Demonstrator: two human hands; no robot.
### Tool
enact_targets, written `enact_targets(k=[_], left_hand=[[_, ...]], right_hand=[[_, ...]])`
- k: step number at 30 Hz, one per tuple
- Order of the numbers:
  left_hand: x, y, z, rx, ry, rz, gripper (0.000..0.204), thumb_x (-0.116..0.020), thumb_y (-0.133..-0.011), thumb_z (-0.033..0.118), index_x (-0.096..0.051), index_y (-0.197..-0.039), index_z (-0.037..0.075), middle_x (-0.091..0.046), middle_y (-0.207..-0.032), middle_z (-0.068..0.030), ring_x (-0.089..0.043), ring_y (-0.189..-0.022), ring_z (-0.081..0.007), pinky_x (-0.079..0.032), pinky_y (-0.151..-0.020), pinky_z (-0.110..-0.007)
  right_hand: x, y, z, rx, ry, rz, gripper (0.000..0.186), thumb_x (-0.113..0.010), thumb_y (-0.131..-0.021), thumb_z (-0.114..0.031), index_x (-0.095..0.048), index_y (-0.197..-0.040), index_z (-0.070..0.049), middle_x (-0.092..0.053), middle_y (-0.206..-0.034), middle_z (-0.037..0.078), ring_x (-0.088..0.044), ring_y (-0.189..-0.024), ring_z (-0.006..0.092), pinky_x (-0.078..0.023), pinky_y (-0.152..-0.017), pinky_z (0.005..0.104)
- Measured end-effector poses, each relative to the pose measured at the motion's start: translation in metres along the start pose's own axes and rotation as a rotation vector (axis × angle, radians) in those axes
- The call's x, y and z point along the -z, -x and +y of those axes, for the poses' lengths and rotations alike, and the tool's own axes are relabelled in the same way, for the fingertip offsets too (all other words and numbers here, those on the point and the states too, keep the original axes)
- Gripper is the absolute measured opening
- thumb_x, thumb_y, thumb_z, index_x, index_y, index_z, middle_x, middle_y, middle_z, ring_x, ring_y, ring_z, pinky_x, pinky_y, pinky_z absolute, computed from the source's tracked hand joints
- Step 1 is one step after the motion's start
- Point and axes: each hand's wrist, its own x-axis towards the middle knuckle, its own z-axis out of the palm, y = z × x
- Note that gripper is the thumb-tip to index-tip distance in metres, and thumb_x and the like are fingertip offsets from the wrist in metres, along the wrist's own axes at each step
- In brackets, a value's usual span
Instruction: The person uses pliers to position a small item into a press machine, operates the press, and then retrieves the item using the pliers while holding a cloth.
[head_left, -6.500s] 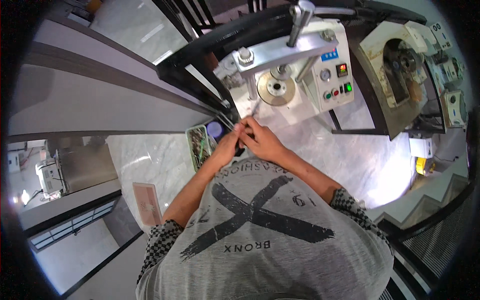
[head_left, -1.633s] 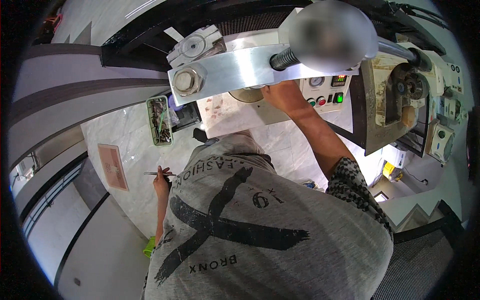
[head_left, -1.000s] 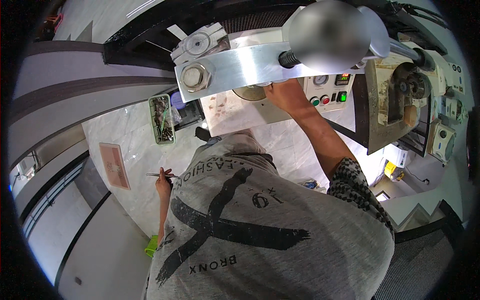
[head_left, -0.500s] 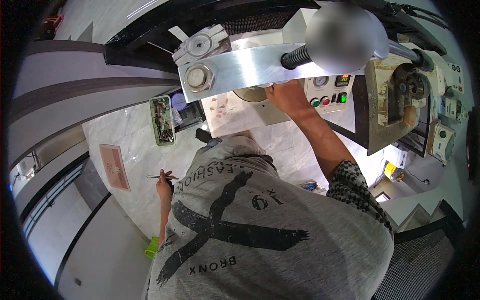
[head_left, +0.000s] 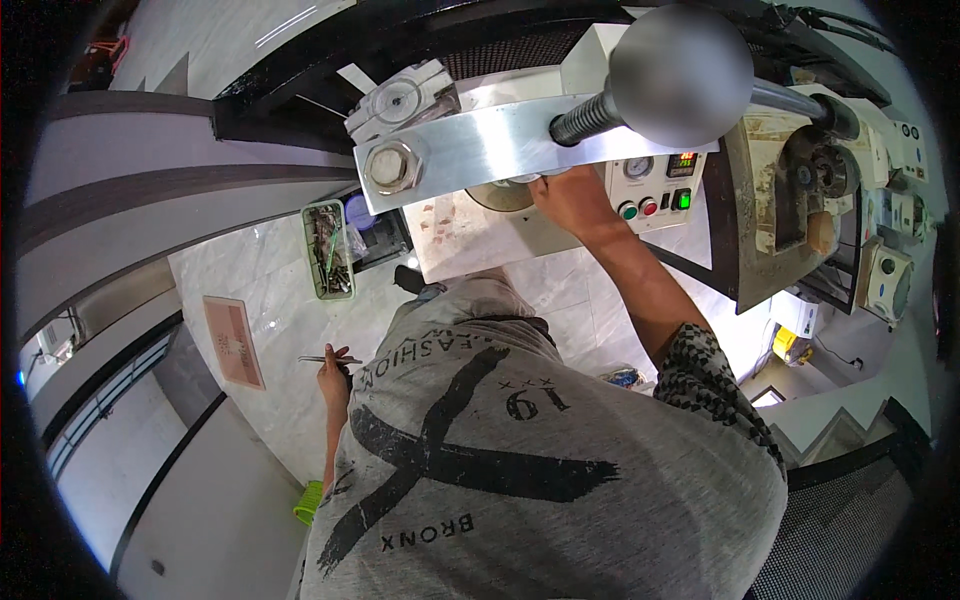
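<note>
Low at my left side, my left hand is closed around slim metal tweezers, whose tips point left. My right hand reaches forward beneath a broad shiny metal bar on a white bench machine. Its fingertips are mostly hidden by the bar, next to a small pale, glossy piece. Just under that piece lies a round brownish plate set in the machine's stained white top. What the right fingers hold, if anything, does not show.
A big hex bolt and a threaded rod sit on the bar. Push buttons and a lit display fill the control panel at right. A green basket of metal parts stands left; another machine stands right.
The whole view has shifted slightly. My left hand still grips the tweezers, and my right hand stays under the metal bar.
</note>
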Motion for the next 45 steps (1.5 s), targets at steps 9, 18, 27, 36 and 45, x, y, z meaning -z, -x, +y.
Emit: enact_targets(k=[9,18,27,36,45], left_hand=[[-0.013,-0.001,0.022,-0.064,-0.016,-0.026,0.061,-0.046,-0.099,0.053,-0.071,-0.097,-0.002,-0.065,-0.068,-0.0046,-0.045,-0.057,-0.0081,-0.035,-0.054,-0.025],[-0.008,-0.013,0.010,-0.188,0.066,0.011,0.039,-0.050,-0.101,0.039,-0.063,-0.111,0.003,-0.060,-0.069,-0.0019,-0.048,-0.059,-0.0079,-0.037,-0.055,-0.024],[-0.013,-0.026,0.038,-0.156,0.208,0.002,0.037,-0.043,-0.100,0.033,-0.059,-0.113,0.003,-0.054,-0.071,-0.0017,-0.049,-0.062,-0.0108,-0.040,-0.059,-0.026],[-0.041,0.020,0.164,-0.438,-0.119,-0.360,0.036,-0.050,-0.098,0.009,-0.035,-0.131,0.009,-0.058,-0.076,-0.0026,-0.050,-0.069,-0.0098,-0.040,-0.067,-0.024],[-0.072,0.097,0.228,-0.886,-0.222,-0.995,0.036,-0.051,-0.100,0.029,-0.057,-0.128,0.008,-0.056,-0.120,-0.0092,-0.053,-0.110,-0.0188,-0.039,-0.097,-0.030]], right_hand=[[-0.001,-0.001,-0.001,-0.127,-0.084,-0.096,0.018,-0.067,-0.081,-0.015,-0.066,-0.091,-0.001,-0.065,-0.084,0.022,-0.064,-0.080,0.0407,-0.053,-0.071,0.0482],[0.010,-0.006,-0.006,-0.162,-0.104,-0.165,0.019,-0.064,-0.082,-0.016,-0.064,-0.090,0.001,-0.065,-0.084,0.023,-0.064,-0.079,0.0418,-0.053,-0.070,0.0490],[0.027,0.041,-0.027,-0.398,-0.538,0.375,0.029,-0.058,-0.098,-0.026,-0.067,-0.099,0.002,-0.065,-0.079,0.011,-0.063,-0.069,0.0180,-0.049,-0.063,0.0320],[0.009,0.090,-0.087,-0.946,-1.798,0.610,0.025,-0.054,-0.100,-0.028,-0.061,-0.107,-0.004,-0.061,-0.081,0.001,-0.058,-0.073,0.0111,-0.049,-0.068,0.0262],[-0.016,0.089,-0.213,-0.872,-2.284,0.389,0.027,-0.054,-0.099,-0.020,-0.054,-0.118,-0.001,-0.062,-0.118,0.016,-0.061,-0.112,0.0229,-0.054,-0.090,0.0318]])
